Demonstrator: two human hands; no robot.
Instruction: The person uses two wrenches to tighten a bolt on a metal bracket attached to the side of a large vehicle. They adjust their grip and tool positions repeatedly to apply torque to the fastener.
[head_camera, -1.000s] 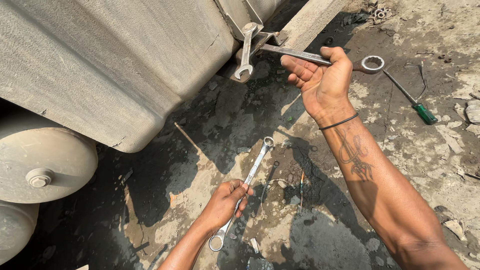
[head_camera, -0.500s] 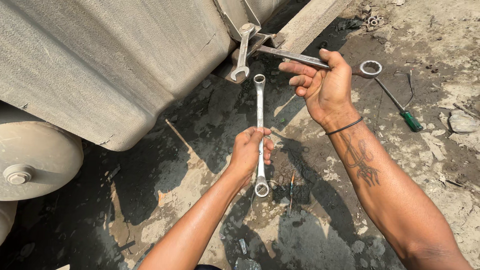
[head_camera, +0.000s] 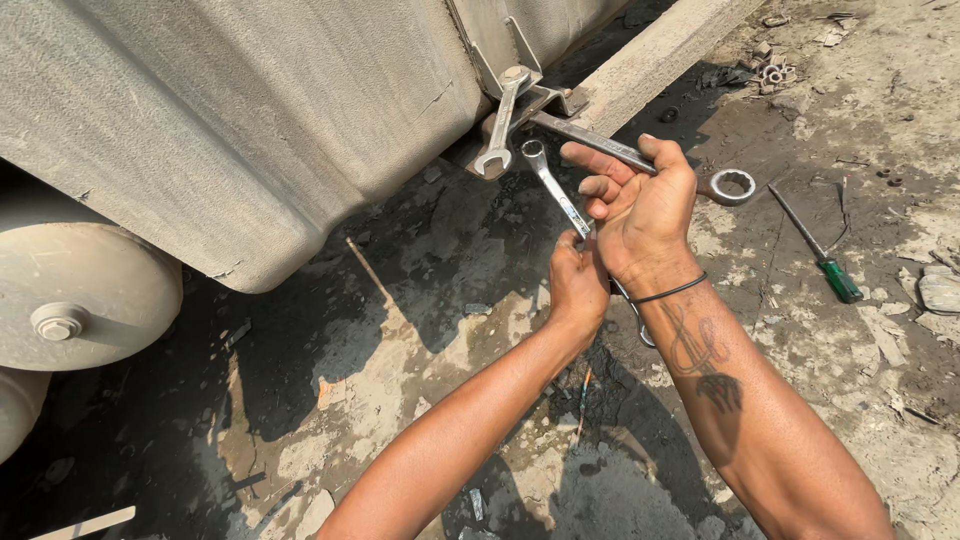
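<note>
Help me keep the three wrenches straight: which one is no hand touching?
The short open-ended steel wrench hanging from the tank bracket. The left hand grips the slim ring wrench; the right hand holds the long ring wrench.

A single head-worn camera looks steeply down and forward along both forearms, close enough that the arms fill the lower frame. The right hand (head_camera: 640, 215) sits just right of centre, the left hand (head_camera: 578, 285) just below and beside it. Above and left of the hands looms a grey tank (head_camera: 250, 130); right of them lies dirt ground (head_camera: 880, 300).
</note>
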